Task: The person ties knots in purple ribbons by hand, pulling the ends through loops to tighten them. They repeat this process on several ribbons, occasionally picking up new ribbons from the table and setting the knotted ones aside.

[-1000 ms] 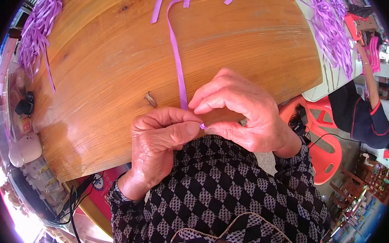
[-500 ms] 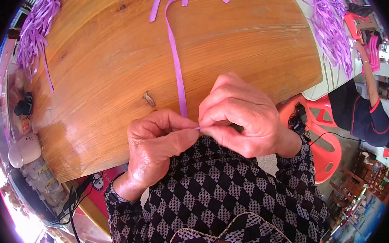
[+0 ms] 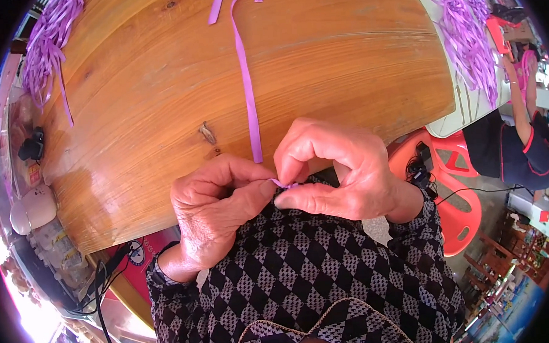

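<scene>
A short, twisted bit of purple ribbon (image 3: pixel 282 184) is held over my lap, just off the table's near edge. My left hand (image 3: pixel 217 205) pinches its left end between thumb and forefinger. At its other end, my right hand (image 3: pixel 342 168) curls its fingers around the ribbon, the thumb a little lower than the forefinger. How the right fingers grip it is partly hidden. A long flat purple ribbon strip (image 3: pixel 247 86) lies on the wooden table (image 3: pixel 141 116), its near end just above my left fingertips. More cut ribbon pieces (image 3: pixel 217 5) lie at the far edge.
Bundles of purple ribbon hang at the far left (image 3: pixel 50 43) and lie on a white table (image 3: pixel 466 37) at right. An orange plastic chair (image 3: pixel 463 217) stands right of me. Another person's arm (image 3: pixel 519 99) shows at far right. Black cables (image 3: pixel 101 298) run at lower left.
My right thumb has dropped away from the forefinger, and more of the small ribbon shows between my hands. My left hand has shifted slightly left. The other person's arms have moved.
</scene>
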{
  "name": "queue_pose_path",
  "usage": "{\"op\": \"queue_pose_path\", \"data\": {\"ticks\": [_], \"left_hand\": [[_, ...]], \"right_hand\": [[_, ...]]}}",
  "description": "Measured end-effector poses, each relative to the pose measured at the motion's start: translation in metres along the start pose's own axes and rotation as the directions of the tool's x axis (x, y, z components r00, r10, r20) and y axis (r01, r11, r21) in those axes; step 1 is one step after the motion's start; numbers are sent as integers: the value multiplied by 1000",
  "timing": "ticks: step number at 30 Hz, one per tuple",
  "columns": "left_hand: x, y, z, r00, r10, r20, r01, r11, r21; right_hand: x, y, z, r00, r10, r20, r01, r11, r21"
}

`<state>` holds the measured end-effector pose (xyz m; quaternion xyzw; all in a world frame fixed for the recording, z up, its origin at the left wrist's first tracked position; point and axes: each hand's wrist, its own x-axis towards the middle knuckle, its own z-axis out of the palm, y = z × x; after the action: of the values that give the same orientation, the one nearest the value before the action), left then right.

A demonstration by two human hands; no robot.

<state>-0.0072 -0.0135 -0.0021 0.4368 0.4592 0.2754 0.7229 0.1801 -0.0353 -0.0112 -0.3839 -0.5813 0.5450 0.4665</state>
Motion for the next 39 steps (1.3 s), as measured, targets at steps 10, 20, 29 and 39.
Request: {"op": "queue_pose_path", "data": {"ticks": [10,20,29,39], "left_hand": [[2,3,-43,952,102,-288,-105,994,7],[-4,12,-9,945,213,-247,-210,977,39],[-6,6,-9,942,238,-238,-213,969,124],[-5,5,-9,976,173,-132,-155,979,134]], "right_hand": [[-17,-13,-30,995,-1,-102,42,915,401],[-6,-9,-14,982,43,-183,-38,999,34],[7,3,6,984,-164,-70,135,942,-309],[11,17,12,906,-413,-95,300,783,-545]]}}
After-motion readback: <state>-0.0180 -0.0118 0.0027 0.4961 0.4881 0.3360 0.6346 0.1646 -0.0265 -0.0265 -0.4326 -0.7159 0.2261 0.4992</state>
